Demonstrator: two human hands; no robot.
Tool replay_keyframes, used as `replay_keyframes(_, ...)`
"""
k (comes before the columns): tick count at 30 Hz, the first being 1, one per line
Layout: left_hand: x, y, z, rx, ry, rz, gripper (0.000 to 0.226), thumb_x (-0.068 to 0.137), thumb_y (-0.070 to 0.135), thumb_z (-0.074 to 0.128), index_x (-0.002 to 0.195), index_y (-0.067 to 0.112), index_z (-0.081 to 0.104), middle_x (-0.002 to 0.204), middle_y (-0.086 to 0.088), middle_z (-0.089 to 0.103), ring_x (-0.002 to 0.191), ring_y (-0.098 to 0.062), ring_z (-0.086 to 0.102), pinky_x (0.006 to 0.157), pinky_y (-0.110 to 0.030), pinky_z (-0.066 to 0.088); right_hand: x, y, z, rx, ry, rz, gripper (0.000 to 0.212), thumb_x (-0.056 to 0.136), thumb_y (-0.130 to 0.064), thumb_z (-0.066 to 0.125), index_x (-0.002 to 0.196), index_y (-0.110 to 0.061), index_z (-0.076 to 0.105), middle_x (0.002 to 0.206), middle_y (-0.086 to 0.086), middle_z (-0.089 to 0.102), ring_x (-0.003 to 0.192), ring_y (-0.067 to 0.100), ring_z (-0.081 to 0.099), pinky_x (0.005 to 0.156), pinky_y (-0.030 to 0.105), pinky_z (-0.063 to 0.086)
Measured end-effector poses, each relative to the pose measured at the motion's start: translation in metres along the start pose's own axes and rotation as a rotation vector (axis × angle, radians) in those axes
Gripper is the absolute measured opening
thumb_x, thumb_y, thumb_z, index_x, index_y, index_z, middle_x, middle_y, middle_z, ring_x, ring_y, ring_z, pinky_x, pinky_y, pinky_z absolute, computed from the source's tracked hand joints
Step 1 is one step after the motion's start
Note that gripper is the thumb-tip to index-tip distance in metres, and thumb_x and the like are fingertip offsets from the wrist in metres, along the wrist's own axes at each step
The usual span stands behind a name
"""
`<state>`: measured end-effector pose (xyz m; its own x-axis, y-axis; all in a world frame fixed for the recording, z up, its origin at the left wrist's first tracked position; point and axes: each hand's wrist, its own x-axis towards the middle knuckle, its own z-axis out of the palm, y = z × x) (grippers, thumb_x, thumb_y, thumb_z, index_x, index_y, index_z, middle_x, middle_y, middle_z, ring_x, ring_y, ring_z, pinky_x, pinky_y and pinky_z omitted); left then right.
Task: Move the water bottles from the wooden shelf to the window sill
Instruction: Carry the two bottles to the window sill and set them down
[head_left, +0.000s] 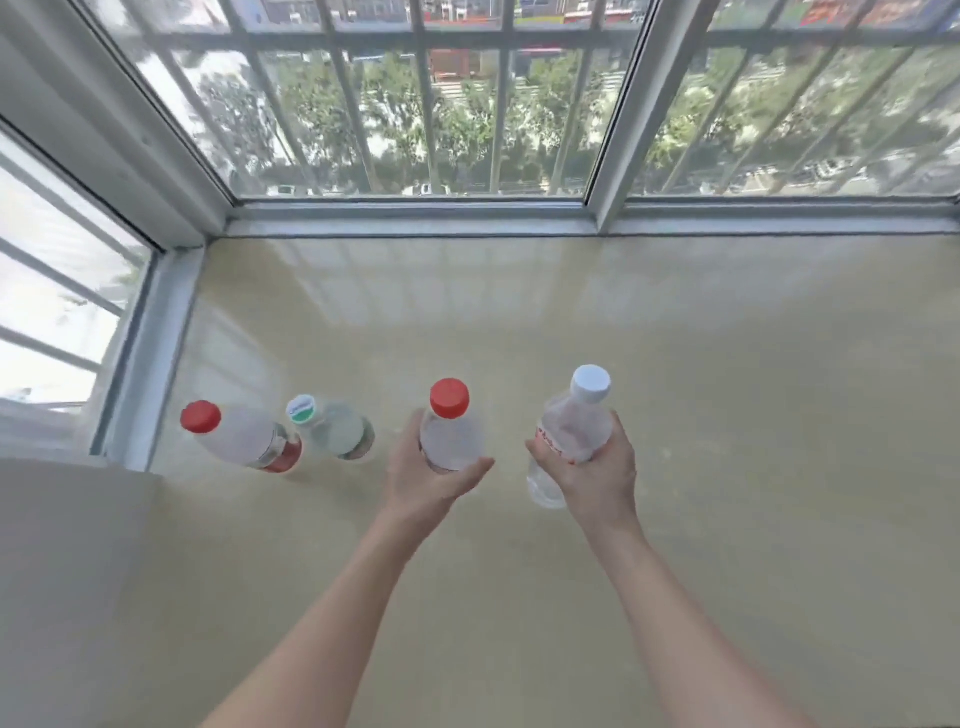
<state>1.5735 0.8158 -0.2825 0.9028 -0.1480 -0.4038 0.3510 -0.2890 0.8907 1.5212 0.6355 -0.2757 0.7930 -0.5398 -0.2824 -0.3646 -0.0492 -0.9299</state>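
Two water bottles stand upright on the beige window sill (727, 389) at the left: a red-capped bottle (239, 436) with a red label and, right of it, a green-labelled bottle (332, 426). My left hand (426, 478) is wrapped around a clear red-capped bottle (451, 426), low over the sill. My right hand (597, 473) grips a clear white-capped bottle (576, 426) by its middle, its base close to the sill. Whether either held bottle touches the sill is unclear. The wooden shelf is out of view.
A barred window (467, 114) with a metal frame runs along the sill's far edge, and a side window (57, 291) closes the left end. A pale wall block (67, 571) sits at the lower left. Bare sill stretches to the right of my hands.
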Motion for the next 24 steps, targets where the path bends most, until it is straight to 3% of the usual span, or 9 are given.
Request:
replay_keyframes(2,0.017,-0.013,0.005,0.007,0.028,0.021,0.056,0.06,0.034,0.09,0.104,0.025,0.058,0.096,-0.008,0.068,0.09,-0.034,0.066,0.079,-0.061,0.054,0.019,0.013,0.011,0.021,0.015,-0.004,0.045,0.069,-0.012,0.09,0.102,-0.024,0.062,0.097,-0.008,0.071,0.086,0.005,0.069,0.072,0.015,0.05)
replay_keyframes(5,0.036,-0.023,0.012,0.02,0.077,0.061,0.058,0.06,0.028,0.091,0.107,0.037,0.057,0.097,0.015,0.068,0.096,-0.009,0.066,0.082,-0.03,0.055,0.043,0.03,0.025,0.023,0.008,-0.031,0.049,0.067,-0.012,0.091,0.105,-0.022,0.062,0.101,-0.005,0.071,0.093,0.011,0.069,0.075,0.019,0.052)
replay_keyframes(7,0.047,-0.03,0.015,0.026,0.07,0.083,0.061,0.064,0.022,0.091,0.112,0.036,0.057,0.1,0.019,0.068,0.098,-0.003,0.064,0.083,-0.021,0.051,0.054,0.041,0.033,0.01,0.008,-0.057,0.051,0.066,-0.015,0.092,0.105,-0.022,0.062,0.102,-0.003,0.071,0.096,0.016,0.069,0.08,0.025,0.054)
replay_keyframes(13,0.063,-0.051,0.018,0.04,0.098,0.091,0.059,0.065,0.024,0.09,0.114,0.028,0.058,0.099,0.021,0.068,0.099,-0.004,0.064,0.087,-0.025,0.051,0.061,0.063,0.044,-0.018,0.049,-0.099,0.057,0.061,-0.021,0.096,0.107,-0.022,0.061,0.099,-0.01,0.068,0.094,0.01,0.065,0.083,0.025,0.051)
replay_keyframes(18,0.068,-0.06,0.017,0.066,0.115,0.095,0.059,0.061,0.032,0.088,0.111,0.028,0.057,0.098,0.016,0.068,0.098,-0.008,0.066,0.086,-0.029,0.053,0.06,0.073,0.046,-0.046,0.025,-0.111,0.067,0.057,-0.029,0.097,0.112,-0.022,0.06,0.102,-0.007,0.07,0.097,0.017,0.066,0.085,0.031,0.054)
replay_keyframes(22,0.069,-0.073,0.018,0.115,0.104,0.062,0.062,0.057,0.04,0.088,0.109,0.021,0.058,0.097,0.001,0.07,0.095,-0.02,0.068,0.084,-0.046,0.055,0.055,0.082,0.041,-0.056,0.01,-0.092,0.071,0.055,-0.024,0.098,0.114,-0.023,0.058,0.103,-0.011,0.068,0.098,0.012,0.066,0.084,0.021,0.051)
replay_keyframes(24,0.069,-0.079,0.019,0.13,0.113,0.061,0.062,0.056,0.039,0.088,0.108,0.018,0.06,0.097,0.0,0.071,0.094,-0.021,0.068,0.082,-0.048,0.055,0.054,0.088,0.039,-0.063,-0.001,-0.06,0.071,0.056,-0.021,0.098,0.116,-0.023,0.059,0.103,-0.015,0.067,0.099,0.009,0.065,0.083,0.015,0.048)
